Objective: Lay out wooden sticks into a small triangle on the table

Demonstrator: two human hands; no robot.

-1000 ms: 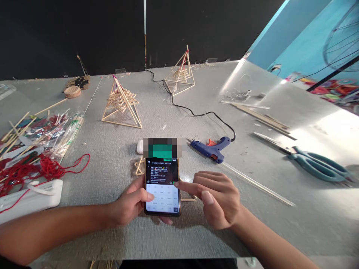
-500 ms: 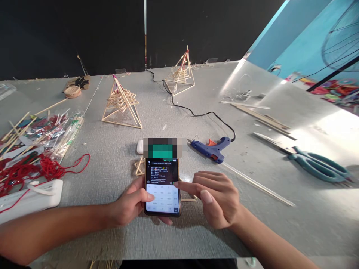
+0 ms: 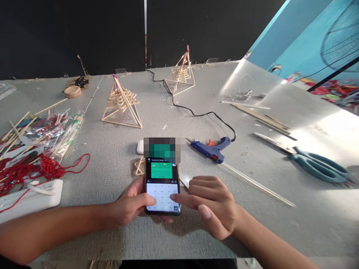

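A smartphone (image 3: pixel 162 190) with a lit keyboard on its screen rests in my left hand (image 3: pixel 129 203), whose thumb lies over the lower left of the keys. The index finger of my right hand (image 3: pixel 213 205) points at the right side of the keyboard; its other fingers are curled and nothing is seen in them. Part of the screen's top is pixelated. Behind the phone lie a white case (image 3: pixel 140 147) and a small stick frame (image 3: pixel 138 166), both partly covered.
Beyond stand two stick pyramids (image 3: pixel 122 102) (image 3: pixel 181 74). To the right lie a blue glue gun (image 3: pixel 211 150) with a black cord, a clear glue stick (image 3: pixel 258 184) and teal scissors (image 3: pixel 316 162). Red yarn (image 3: pixel 47 170), packaged sticks and a white power strip (image 3: pixel 42 196) lie left.
My right index finger has moved down from the text field's right end to the keyboard. A green message block now shows on the screen, and my left thumb has shifted slightly down.
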